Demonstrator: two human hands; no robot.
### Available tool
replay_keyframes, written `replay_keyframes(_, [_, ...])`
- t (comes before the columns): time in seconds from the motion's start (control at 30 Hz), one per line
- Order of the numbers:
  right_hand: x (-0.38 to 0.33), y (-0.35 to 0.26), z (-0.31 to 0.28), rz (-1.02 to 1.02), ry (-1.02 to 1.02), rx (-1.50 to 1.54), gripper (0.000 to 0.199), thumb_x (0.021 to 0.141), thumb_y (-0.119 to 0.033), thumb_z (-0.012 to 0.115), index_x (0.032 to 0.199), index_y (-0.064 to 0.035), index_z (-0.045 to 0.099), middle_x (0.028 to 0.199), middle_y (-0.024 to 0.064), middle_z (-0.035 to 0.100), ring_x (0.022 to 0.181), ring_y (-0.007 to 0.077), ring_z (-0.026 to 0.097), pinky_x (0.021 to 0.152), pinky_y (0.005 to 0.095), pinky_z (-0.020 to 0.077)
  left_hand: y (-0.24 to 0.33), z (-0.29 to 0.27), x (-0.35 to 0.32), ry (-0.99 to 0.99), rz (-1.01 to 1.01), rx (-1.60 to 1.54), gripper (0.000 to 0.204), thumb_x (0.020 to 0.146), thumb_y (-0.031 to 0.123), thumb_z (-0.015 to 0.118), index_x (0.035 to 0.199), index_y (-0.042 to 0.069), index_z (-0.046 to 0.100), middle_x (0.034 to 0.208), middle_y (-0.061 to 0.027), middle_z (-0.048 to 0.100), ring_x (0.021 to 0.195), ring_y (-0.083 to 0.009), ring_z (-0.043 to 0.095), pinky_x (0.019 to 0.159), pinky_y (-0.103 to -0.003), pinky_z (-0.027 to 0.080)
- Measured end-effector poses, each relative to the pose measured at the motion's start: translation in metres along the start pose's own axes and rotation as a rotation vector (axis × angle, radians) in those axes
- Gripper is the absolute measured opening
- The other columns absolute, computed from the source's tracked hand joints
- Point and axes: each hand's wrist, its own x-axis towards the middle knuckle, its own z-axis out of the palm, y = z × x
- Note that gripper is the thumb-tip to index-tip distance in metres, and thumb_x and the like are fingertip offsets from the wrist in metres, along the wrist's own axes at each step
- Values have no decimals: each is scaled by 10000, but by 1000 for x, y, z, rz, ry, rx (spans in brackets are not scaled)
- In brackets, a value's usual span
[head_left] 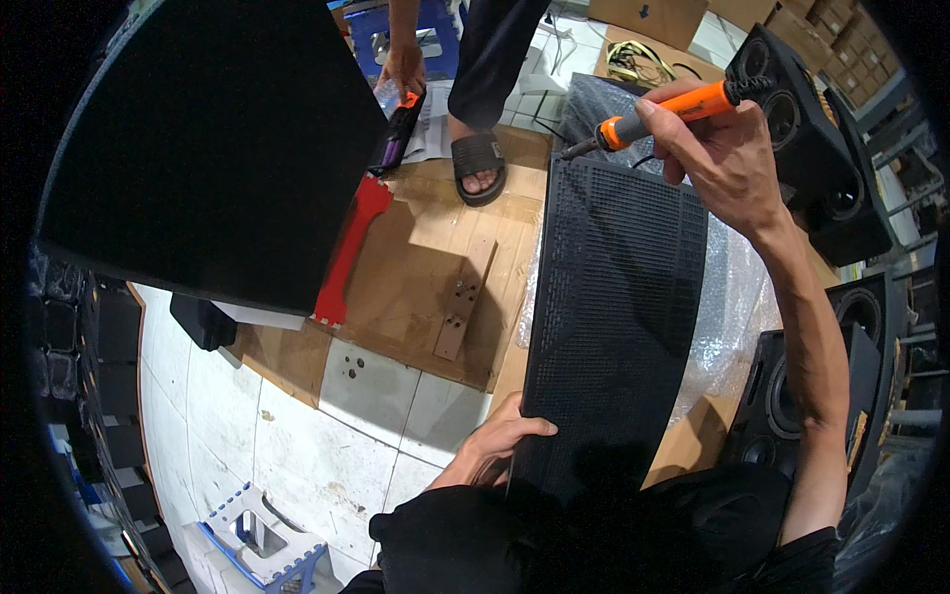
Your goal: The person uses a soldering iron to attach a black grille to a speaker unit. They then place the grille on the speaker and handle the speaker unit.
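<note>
A long black perforated metal grille (614,317) stands on end in front of me, curving slightly. My left hand (500,445) grips its lower left edge. My right hand (717,148) holds an orange-and-black pen-shaped tool (658,114) like a soldering iron, its dark tip touching the grille's top left corner. Bubble wrap (727,327) lies behind the grille on the right.
A large black cabinet (213,148) fills the upper left, with a red strip (346,252) at its edge. Another person stands beyond in a black sandal (479,163), a hand (403,67) holding a tool. Black speakers (821,139) stand right. Cardboard sheets and a wooden block (460,307) cover the tiled floor; a blue-white stool (257,535) sits lower left.
</note>
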Motion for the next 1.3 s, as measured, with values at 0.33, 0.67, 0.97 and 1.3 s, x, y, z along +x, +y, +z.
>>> replay_keyframes(0.33, [2,2,4,-36,-67,-138,300,902,-318,631,1006,-40,680,622,66,612,510,122,604,471,221,509,-3,-1,2,3,-17,-25,507,661,-11,660,1148,-88,543,1093,-152,616,974,-230,601,889,-351,465])
replay_keyframes(0.67, [3,-2,-7,-267,-283,-334,261,882,-306,638,955,-60,681,772,86,661,650,185,631,592,284,542,-4,0,3,29,-26,7,546,651,8,673,1167,-94,530,1103,-159,611,992,-248,590,905,-372,450])
replay_keyframes(0.97, [5,-11,-17,-11,-320,-282,334,893,-403,599,1010,-105,694,850,89,664,680,161,612,616,310,538,-6,0,6,-5,-38,27,532,661,15,687,1161,-88,535,1087,-150,616,978,-231,594,888,-357,458])
replay_keyframes(1.3, [2,-9,-23,-64,-245,-297,313,891,-358,625,1038,-88,688,743,86,659,597,155,629,565,273,548,1,6,3,19,-5,24,518,658,24,682,1149,-80,548,1082,-139,619,969,-217,594,880,-345,461])
